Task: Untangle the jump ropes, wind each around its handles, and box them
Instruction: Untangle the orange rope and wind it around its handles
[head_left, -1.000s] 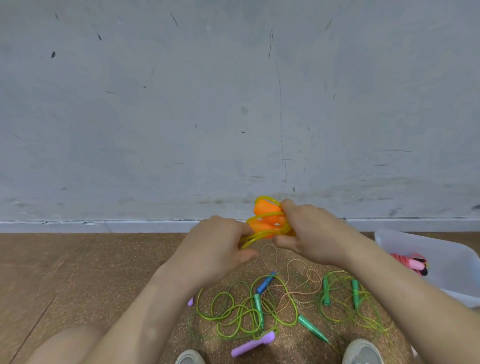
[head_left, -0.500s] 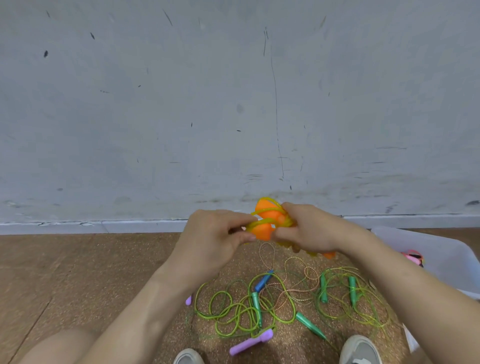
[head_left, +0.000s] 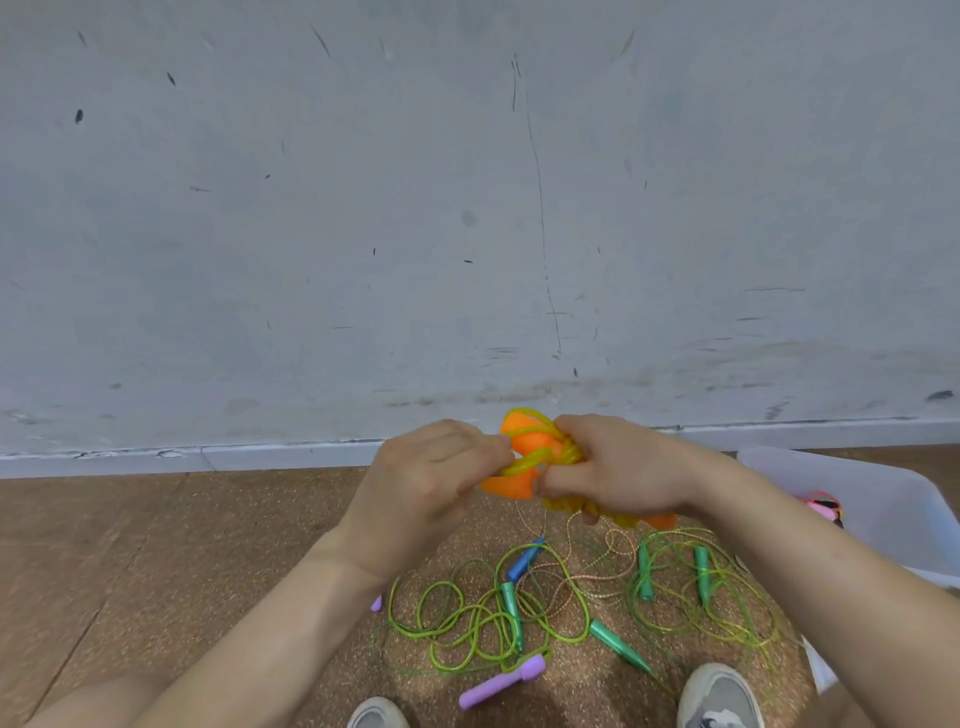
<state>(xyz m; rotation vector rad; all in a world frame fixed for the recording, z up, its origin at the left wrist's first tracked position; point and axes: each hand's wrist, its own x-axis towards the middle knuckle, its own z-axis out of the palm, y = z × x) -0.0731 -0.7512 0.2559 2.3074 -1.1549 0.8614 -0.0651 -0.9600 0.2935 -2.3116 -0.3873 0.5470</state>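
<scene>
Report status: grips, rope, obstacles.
Left grip pinches yellow cord. Right grip holds orange handles, partly wound. Other ropes tangled on floor.

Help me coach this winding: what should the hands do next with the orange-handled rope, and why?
Probably pull the yellow rope snug and tuck it under the wraps: the left hand pinches it across the orange handles, which the right hand grips with coils bundled.
</scene>
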